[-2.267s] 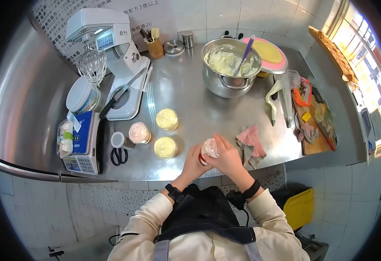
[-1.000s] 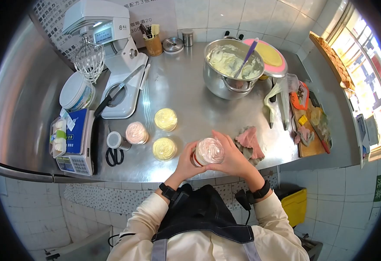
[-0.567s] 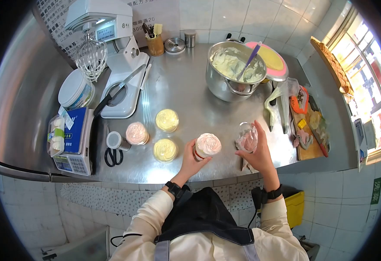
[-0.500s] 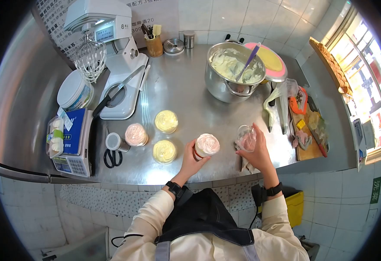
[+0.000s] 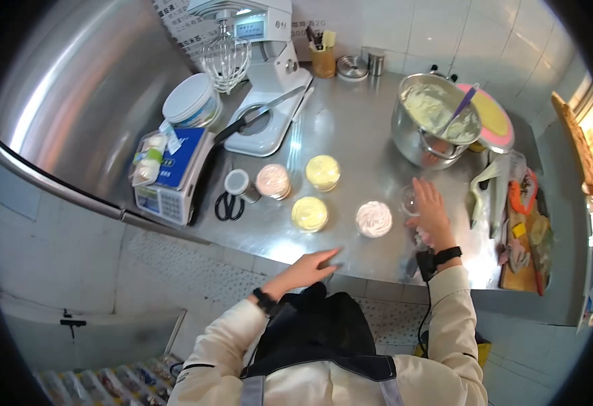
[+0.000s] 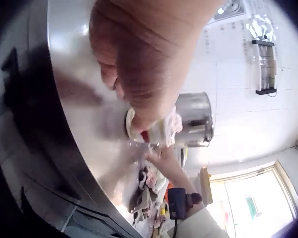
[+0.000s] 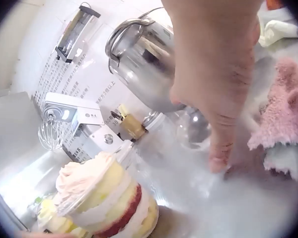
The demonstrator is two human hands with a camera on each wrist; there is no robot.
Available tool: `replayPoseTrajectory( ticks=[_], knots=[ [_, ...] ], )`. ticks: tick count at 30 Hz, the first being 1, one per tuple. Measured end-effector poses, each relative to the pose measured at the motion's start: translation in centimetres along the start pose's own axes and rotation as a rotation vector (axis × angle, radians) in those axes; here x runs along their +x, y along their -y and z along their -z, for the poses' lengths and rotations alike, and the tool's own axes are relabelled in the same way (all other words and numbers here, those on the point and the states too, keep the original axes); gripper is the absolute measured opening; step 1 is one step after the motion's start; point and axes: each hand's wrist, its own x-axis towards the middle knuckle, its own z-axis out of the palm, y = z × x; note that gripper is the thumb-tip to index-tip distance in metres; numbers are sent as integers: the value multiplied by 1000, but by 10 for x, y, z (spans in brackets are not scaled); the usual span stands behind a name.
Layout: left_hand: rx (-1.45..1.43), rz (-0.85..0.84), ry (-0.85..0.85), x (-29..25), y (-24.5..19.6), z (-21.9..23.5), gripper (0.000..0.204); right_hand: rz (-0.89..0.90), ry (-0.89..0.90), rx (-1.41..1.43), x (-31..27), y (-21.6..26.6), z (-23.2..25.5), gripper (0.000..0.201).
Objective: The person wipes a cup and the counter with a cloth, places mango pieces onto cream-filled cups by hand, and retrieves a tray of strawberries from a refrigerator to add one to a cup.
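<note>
A clear cup of layered cake with swirled pink cream (image 5: pixel 374 218) stands on the steel table (image 5: pixel 350 254); the right wrist view shows red and white layers through its side. My left hand (image 5: pixel 308 268) is at the table's front edge, apart from the cup, fingers extended and holding nothing. In the left wrist view its thumb overlaps the cup. My right hand (image 5: pixel 432 210) is low over the table right of the cup, fingers straight, right at a clear plastic dome lid (image 5: pixel 410 201). Part of the lid (image 7: pixel 194 126) hides behind this hand in the right wrist view.
Two yellow-cream cups (image 5: pixel 309 214) and another pink one (image 5: pixel 273 181) stand to the left, by a shaker (image 5: pixel 241 185) and scissors (image 5: pixel 229 206). A steel pot (image 5: pixel 421 139) of cream is behind my right hand. A pink cloth (image 7: pixel 283 109) lies beside that hand; piping bags (image 5: pixel 480 193) lie farther right.
My left hand has let go of the pink-cream cup and drawn back to the table's edge. My right hand has lowered the dome lid to the table. The head view has turned.
</note>
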Motion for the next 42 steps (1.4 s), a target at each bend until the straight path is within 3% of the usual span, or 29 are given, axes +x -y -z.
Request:
replayPoseTrajectory(
  ticks=[1, 2, 4, 6, 8, 9, 11, 12, 14, 15, 17, 19, 21, 23, 24, 26, 28, 30, 32, 34, 36, 37, 38, 42],
  knots=[
    [23, -23, 25, -22, 25, 2, 64, 7, 9, 23, -7, 3, 2, 105],
    [50, -56, 56, -49, 55, 1, 64, -35, -92, 0, -14, 5, 9, 98],
    [-78, 118, -36, -111, 94, -11, 65, -95, -203, -28, -27, 12, 20, 90],
    [-368, 521, -27, -161, 83, -24, 72, 57, -500, 157, -50, 28, 27, 61],
    [-538, 702, -67, -179, 111, -51, 81, 82, -473, 230, -74, 58, 23, 31],
    [-537, 687, -57, -177, 137, -63, 81, 120, -416, 248, -84, 72, 14, 25],
    [-866, 514, 70, -158, 187, -73, 85, 226, -311, 356, -88, 114, 7, 17],
    [-866, 506, 88, -151, 183, -62, 85, 296, -262, 444, -84, 141, 8, 16],
    [-1001, 740, 212, -137, 160, -28, 80, 308, -16, 609, -68, 181, -5, 16],
    [-1002, 739, 228, -132, 162, -20, 80, 297, -12, 599, -61, 196, -15, 16],
    [-878, 622, 188, -125, 173, -10, 81, 271, 235, 658, -49, 221, -38, 29],
    [-746, 571, 187, -109, 225, -13, 84, 254, 284, 743, -33, 247, -53, 40],
    [-622, 522, 187, -111, 225, -1, 88, 232, 342, 830, -20, 263, -71, 52],
    [-411, 731, 318, -122, 155, 53, 89, 150, 346, 968, -6, 270, -88, 69],
    [-413, 730, 324, -121, 162, 69, 89, 144, 348, 967, -4, 269, -91, 69],
    [-227, 594, 493, -123, 190, 107, 92, 69, 366, 869, 2, 259, -91, 76],
    [-253, 481, 329, -126, 190, 138, 92, 70, 283, 857, 3, 247, -97, 68],
    [-299, 263, 222, -132, 156, 169, 81, 76, 163, 789, 7, 240, -97, 57],
    [-380, 172, 132, -144, 119, 172, 72, 35, 208, 733, 16, 259, -76, 47],
    [-445, 64, 42, -139, 101, 167, 64, 237, 103, 655, 29, 280, -65, 47],
    [-303, -64, -49, -124, 99, 159, 53, 361, -91, 464, 57, 313, -41, 59],
    [-460, -72, -166, -108, 110, 150, 53, 348, -141, 268, 72, 326, -32, 63],
    [-453, -76, -171, -94, 115, 144, 53, 331, -193, 73, 84, 335, -26, 67],
    [-402, -162, -454, -37, 119, 128, 74, 229, -149, -172, 117, 326, -60, 79]
  ],
)
